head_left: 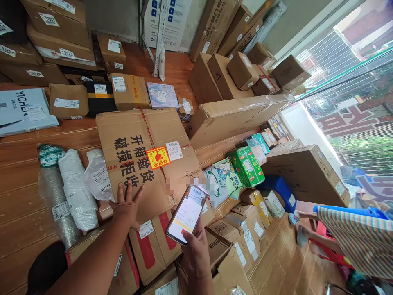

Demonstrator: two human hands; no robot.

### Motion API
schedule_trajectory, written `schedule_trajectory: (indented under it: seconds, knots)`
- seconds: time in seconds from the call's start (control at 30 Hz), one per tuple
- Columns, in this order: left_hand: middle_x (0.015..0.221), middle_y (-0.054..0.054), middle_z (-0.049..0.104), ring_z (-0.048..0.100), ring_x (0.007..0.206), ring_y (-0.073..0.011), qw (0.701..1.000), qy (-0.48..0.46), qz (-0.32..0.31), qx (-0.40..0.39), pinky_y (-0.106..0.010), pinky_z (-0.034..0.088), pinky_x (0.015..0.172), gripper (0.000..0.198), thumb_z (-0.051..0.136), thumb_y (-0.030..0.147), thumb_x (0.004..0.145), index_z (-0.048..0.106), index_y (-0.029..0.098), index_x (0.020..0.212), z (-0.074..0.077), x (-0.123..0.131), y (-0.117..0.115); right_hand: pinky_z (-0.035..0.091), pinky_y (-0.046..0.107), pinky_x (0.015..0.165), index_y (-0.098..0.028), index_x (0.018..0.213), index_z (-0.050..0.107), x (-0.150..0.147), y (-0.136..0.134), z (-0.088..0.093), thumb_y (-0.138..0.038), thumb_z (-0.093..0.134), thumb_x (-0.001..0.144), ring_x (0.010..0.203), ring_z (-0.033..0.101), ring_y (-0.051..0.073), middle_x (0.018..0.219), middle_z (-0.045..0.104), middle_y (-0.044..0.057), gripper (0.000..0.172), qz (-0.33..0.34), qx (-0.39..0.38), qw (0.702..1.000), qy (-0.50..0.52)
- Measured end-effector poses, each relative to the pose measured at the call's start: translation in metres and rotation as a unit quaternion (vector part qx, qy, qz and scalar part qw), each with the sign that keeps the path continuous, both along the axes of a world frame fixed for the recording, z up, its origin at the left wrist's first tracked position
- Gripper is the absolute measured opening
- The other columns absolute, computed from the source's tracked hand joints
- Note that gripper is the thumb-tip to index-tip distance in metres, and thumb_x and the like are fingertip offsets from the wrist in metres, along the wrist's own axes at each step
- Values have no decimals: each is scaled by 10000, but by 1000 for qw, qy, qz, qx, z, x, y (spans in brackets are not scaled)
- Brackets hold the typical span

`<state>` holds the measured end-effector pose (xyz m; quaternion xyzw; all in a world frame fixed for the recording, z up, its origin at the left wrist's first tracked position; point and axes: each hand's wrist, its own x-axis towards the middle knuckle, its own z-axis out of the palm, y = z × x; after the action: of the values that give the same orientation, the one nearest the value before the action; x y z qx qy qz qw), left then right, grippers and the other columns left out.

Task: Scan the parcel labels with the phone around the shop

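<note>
A large flat cardboard box (129,127) with black Chinese print, a yellow and red sticker (158,157) and a white label (174,150) takes up the middle of the view. My left hand (126,203) lies on its lower left part with the fingers spread. In my right hand (195,241) is a smartphone (187,213), its lit screen facing me and my thumb over the lower end of the screen. The phone is above the lower right part of the box. Under that edge lies a cardboard carton with red patches (153,246).
Boxes (67,53) are stacked at the upper left. Bagged parcels (76,188) lie on the wooden floor (18,184). A long carton (239,114) and a green box (245,166) stand to the right. A person in a striped garment (356,237) sits near the glass at the far right.
</note>
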<state>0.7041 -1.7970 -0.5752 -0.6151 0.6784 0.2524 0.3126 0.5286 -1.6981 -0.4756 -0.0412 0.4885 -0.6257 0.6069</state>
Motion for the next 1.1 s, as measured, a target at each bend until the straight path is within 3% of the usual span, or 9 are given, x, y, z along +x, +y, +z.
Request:
schedule_trajectory:
  seconds: [0.4,0.77,1.1]
  knots:
    - [1541,-94,-275,-258,1392,-430,1000,10,6,3,-732,243,1028,1404,890,375,425,-104,369,1416,7,0,1,559,393,832,-326,1446,317,11,25,-5,-177,840,608,956,693,250,1135,721,54,999,-51,13,998,-23]
    - [1520,-108,-316,-269,1388,-421,1000,12,8,12,-698,254,1045,1433,889,396,410,-140,357,1407,7,0,0,443,454,1000,-338,1475,239,17,30,-5,-232,859,592,1114,636,290,1250,670,67,1084,-36,12,999,-8]
    - [1549,-87,-260,-239,1402,-428,1000,16,14,16,-724,245,1033,1419,893,367,404,-103,370,1414,9,1,-2,498,417,911,-342,1480,225,21,22,-3,-243,862,588,1078,655,285,1206,696,61,1101,-26,11,1000,-8]
